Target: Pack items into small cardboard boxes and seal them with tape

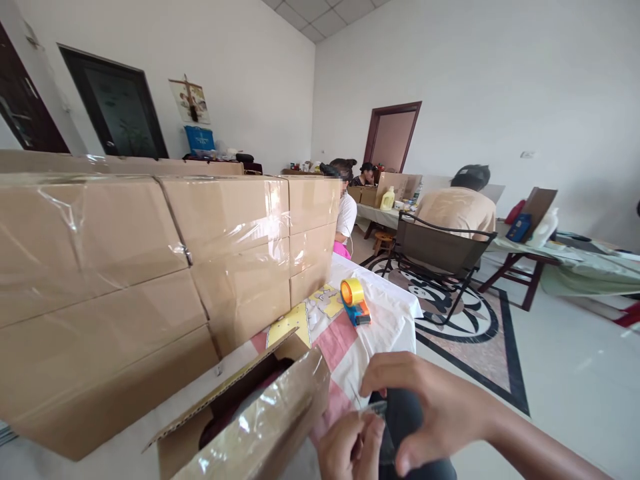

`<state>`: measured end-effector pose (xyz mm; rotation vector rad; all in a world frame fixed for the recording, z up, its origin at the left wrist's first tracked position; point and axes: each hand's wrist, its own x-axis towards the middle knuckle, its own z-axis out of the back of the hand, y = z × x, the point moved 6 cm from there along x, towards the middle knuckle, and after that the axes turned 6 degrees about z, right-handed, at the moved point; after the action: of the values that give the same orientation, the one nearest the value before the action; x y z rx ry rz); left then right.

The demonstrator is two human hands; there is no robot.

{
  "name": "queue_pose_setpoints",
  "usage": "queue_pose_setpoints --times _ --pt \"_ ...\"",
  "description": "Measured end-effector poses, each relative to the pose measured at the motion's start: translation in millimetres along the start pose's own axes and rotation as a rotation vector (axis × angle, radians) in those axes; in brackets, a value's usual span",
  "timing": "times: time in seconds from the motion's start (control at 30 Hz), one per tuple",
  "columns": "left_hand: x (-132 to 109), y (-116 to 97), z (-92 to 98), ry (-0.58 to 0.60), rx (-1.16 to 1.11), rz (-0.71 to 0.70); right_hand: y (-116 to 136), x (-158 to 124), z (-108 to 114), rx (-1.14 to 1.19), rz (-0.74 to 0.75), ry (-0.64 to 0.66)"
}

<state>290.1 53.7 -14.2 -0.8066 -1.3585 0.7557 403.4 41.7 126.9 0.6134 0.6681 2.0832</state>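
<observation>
Left hand (350, 445) pinches clear film (379, 408) near an open carton (260, 427), apparently readying it; right hand (427, 393), thumb spread, seemingly empty, should steady it.

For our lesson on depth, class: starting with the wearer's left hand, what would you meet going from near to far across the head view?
Left hand → tape dispenser → dark fabric-backed chair → yellow handled bottle → brown-framed doorway.
</observation>
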Motion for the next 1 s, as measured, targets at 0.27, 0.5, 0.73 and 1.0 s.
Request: queue_pose_setpoints --times 0.27,0.5,0.73,1.0 --pt "-9 -29 15.1 -0.089 -0.077 -0.001 45 -1 -6 -0.301 0.157 0.014" --pt "-23 -28 21.8 -0.04 -0.188 0.312 79 -14 -9 -0.419 0.364 0.02" --pt "7 -65 76.6 -0.158 0.339 0.224 93 -14 40 -0.124 0.434 -0.292" --pt "58 -73 109.9 -0.058 1.257 0.114 23 99 14 0.285 0.513 -0.012"
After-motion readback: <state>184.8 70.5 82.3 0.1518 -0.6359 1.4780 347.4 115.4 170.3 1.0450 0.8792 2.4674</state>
